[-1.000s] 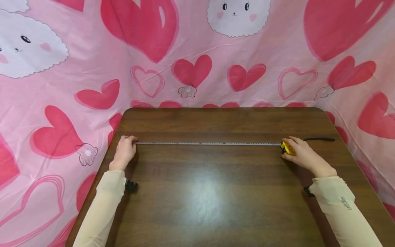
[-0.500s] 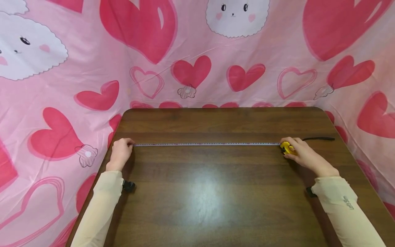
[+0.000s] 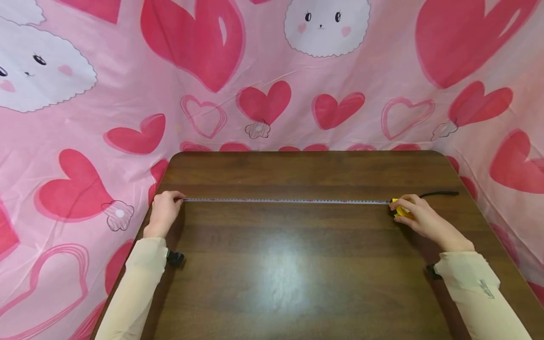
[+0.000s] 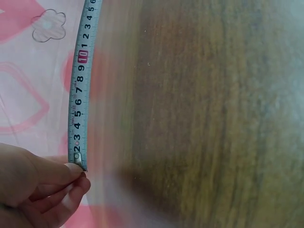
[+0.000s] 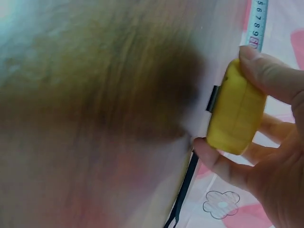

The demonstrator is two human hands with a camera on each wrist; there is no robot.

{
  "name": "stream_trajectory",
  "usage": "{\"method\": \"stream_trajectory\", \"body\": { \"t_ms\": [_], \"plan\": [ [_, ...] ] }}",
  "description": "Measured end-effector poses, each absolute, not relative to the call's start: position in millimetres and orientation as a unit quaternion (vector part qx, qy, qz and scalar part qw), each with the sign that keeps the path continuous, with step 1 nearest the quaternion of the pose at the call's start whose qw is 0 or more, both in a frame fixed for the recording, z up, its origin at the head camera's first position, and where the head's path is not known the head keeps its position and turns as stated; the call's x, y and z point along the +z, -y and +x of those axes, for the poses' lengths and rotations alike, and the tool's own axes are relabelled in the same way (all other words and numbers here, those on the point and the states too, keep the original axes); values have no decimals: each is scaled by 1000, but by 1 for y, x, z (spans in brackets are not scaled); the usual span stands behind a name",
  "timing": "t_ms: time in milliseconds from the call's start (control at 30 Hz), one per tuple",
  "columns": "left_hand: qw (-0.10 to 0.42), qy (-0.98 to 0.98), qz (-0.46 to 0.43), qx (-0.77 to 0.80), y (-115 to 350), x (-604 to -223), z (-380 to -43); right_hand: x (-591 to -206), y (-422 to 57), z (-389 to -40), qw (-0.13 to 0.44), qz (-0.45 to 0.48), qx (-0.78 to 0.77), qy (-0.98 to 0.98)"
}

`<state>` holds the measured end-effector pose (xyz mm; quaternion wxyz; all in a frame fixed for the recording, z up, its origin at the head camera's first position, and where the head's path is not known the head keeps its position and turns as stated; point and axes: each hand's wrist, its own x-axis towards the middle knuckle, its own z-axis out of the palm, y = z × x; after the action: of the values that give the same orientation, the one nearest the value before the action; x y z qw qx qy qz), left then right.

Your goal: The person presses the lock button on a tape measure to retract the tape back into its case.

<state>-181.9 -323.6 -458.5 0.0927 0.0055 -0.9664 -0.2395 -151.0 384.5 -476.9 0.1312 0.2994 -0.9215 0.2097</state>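
Across my head feed, a pink backdrop (image 3: 272, 56) with red hearts and white cartoon faces fills the upper half and both sides. Below it, the brown wooden tabletop (image 3: 280, 264) spreads over the lower centre, with a patch of glare. Two cream sleeves come in, the left sleeve (image 3: 131, 288) from the lower left, the right sleeve (image 3: 476, 288) from the lower right. My hands are well apart: the left hand (image 3: 163, 213) at centre left, the right hand (image 3: 431, 224) at centre right. Between them the tape blade (image 3: 284, 201) runs straight and level; I can't tell whether it touches the wood. My right thumb and fingers grip its yellow case (image 5: 237, 109), right of centre in that wrist view. A black strap (image 3: 439, 193) trails behind it, toward the right edge. Smallest, at lower left on my left wrist feed, thumb and finger pinch the blade beside its metal hook (image 4: 77, 159).
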Motion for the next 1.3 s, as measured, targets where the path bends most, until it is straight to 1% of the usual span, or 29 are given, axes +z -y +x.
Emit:
{"method": "stream_trajectory", "body": {
  "t_ms": [167,300,533,700,767,1067,1300],
  "plan": [
    [107,964,0,-243,323,-456,-181,-477,-387,-148,155,305,215,915],
    [112,963,-5,-244,323,-454,-181,-477,-388,-148,159,305,219,913],
    [127,960,-11,-248,322,-462,-180,-484,-393,-147,168,319,222,906],
    [122,960,-21,-250,320,-465,-181,-485,-394,-148,180,332,230,897],
    [119,960,-24,-251,319,-465,-182,-483,-392,-148,173,326,229,901],
    [111,963,-18,-245,318,-460,-182,-470,-388,-144,106,258,229,933],
    [107,962,-21,-250,318,-460,-183,-467,-386,-142,88,251,222,938]
  ]
}}
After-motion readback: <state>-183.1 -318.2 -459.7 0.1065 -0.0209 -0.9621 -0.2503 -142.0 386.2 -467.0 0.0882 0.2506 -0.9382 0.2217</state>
